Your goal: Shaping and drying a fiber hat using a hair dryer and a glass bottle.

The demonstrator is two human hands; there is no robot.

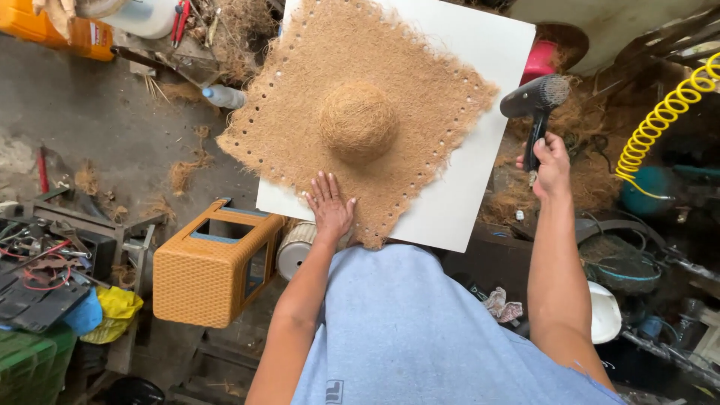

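A square mat of brown coconut fibre (420,112) with a round dome in its middle and holes along its edges lies on a white board (491,52). My left hand (330,206) rests flat, fingers spread, on the mat's near corner. My right hand (551,161) grips the handle of a black hair dryer (534,101), held off the board's right edge with its nozzle pointing left toward the mat.
An orange woven-look plastic stool (206,274) lies tipped over at the lower left. A yellow coiled hose (660,116) hangs at the right. A plastic bottle (223,96), loose fibre and tools litter the grey floor at left. A white hard hat (604,311) sits at lower right.
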